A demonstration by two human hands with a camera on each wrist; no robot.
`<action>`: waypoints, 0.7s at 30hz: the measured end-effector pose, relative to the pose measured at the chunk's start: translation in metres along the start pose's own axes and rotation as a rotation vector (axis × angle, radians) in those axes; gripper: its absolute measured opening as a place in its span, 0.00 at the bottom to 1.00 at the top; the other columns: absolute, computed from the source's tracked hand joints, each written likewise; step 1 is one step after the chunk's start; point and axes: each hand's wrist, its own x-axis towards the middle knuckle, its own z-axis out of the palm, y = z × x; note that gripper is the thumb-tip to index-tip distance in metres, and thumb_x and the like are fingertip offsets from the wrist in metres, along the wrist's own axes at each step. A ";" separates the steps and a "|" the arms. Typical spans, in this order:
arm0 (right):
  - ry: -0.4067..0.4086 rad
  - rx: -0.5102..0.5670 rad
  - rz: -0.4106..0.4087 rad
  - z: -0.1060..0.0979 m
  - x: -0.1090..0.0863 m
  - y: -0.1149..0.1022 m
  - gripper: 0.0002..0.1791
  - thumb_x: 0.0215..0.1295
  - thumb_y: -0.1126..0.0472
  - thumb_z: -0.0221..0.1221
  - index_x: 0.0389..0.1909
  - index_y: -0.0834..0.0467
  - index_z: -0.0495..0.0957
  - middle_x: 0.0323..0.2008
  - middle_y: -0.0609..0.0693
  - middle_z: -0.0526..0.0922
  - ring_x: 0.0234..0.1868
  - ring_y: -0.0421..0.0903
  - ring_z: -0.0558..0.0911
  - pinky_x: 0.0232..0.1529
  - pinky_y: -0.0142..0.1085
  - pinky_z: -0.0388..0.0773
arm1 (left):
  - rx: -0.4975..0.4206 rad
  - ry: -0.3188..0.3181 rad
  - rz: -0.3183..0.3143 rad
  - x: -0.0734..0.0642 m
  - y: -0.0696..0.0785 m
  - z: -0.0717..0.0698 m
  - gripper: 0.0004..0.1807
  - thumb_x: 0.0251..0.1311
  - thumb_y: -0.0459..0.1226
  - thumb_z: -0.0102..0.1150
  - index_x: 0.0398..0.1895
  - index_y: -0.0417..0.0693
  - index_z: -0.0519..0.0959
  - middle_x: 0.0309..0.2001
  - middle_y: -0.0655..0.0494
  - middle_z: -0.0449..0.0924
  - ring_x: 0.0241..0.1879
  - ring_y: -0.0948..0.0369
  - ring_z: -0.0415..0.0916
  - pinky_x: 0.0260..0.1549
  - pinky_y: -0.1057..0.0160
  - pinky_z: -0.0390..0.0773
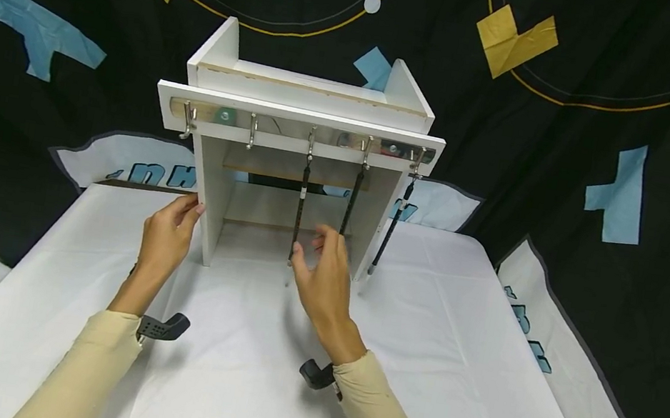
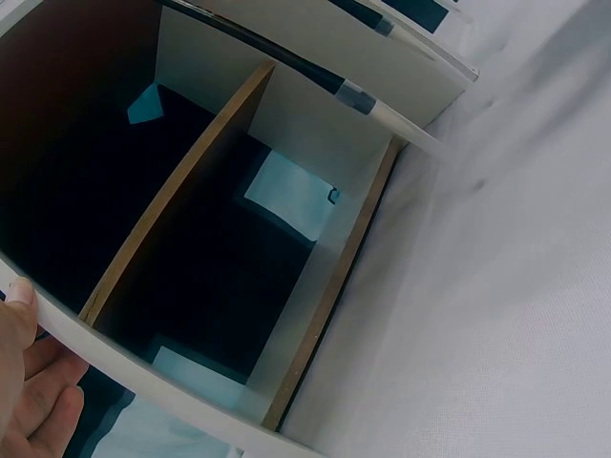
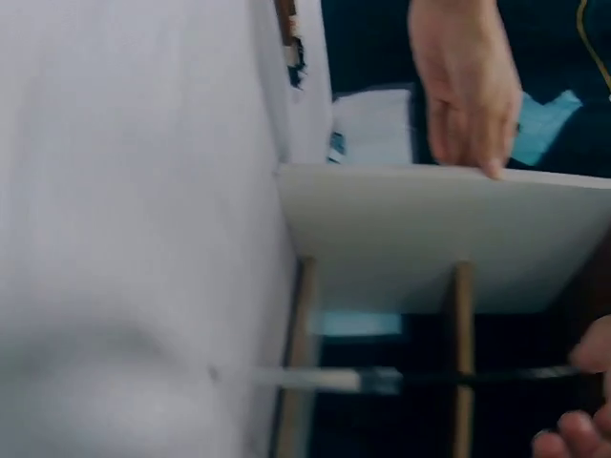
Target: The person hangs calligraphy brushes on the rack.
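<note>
Rod [image 1: 300, 211] nearest the right hand [image 1: 326, 287] dangles from the white rack's [image 1: 312, 101] middle hook [image 1: 311, 140]. Looks light, stiff, maybe kinda slick, so I'd grab it mid-shaft. Right thumb and fingers are parted, can't tell if they touch it; left hand [image 1: 166, 241] pinches the rack's side panel [image 1: 210, 205].

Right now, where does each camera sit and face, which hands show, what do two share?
Head: worn there, looks forward, down at the shelf; left hand, right hand, sleeves show.
Left wrist: worn there, looks rightward inside it; left fingers show.
Right wrist: worn there, looks leftward inside it; right fingers, left hand show.
Wrist views share shelf and left hand.
</note>
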 end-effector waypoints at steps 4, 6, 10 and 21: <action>0.206 0.065 -0.144 -0.031 0.004 0.006 0.10 0.73 0.60 0.63 0.45 0.63 0.78 0.36 0.55 0.80 0.36 0.49 0.80 0.38 0.41 0.82 | -0.004 0.002 0.008 0.000 0.000 0.000 0.24 0.82 0.45 0.51 0.71 0.40 0.76 0.65 0.37 0.81 0.64 0.37 0.79 0.64 0.33 0.75; 0.318 0.091 -0.185 -0.049 0.010 0.013 0.08 0.72 0.62 0.62 0.38 0.64 0.78 0.32 0.56 0.79 0.32 0.50 0.79 0.35 0.38 0.80 | -0.002 0.000 0.008 0.000 0.000 -0.001 0.24 0.82 0.45 0.51 0.71 0.40 0.76 0.65 0.37 0.81 0.64 0.37 0.79 0.63 0.34 0.76; 0.457 0.103 -0.131 -0.085 0.025 0.034 0.10 0.73 0.61 0.61 0.38 0.66 0.78 0.32 0.59 0.79 0.33 0.51 0.79 0.36 0.33 0.77 | -0.003 0.000 0.013 -0.001 0.000 -0.001 0.24 0.82 0.45 0.51 0.71 0.40 0.76 0.65 0.37 0.81 0.64 0.37 0.79 0.63 0.34 0.76; 0.050 0.091 0.243 -0.124 0.056 0.111 0.25 0.82 0.48 0.56 0.69 0.58 0.75 0.59 0.58 0.83 0.62 0.58 0.83 0.63 0.54 0.80 | -0.004 -0.005 0.002 0.000 0.000 -0.001 0.24 0.82 0.45 0.51 0.71 0.40 0.76 0.65 0.37 0.80 0.65 0.37 0.78 0.64 0.34 0.76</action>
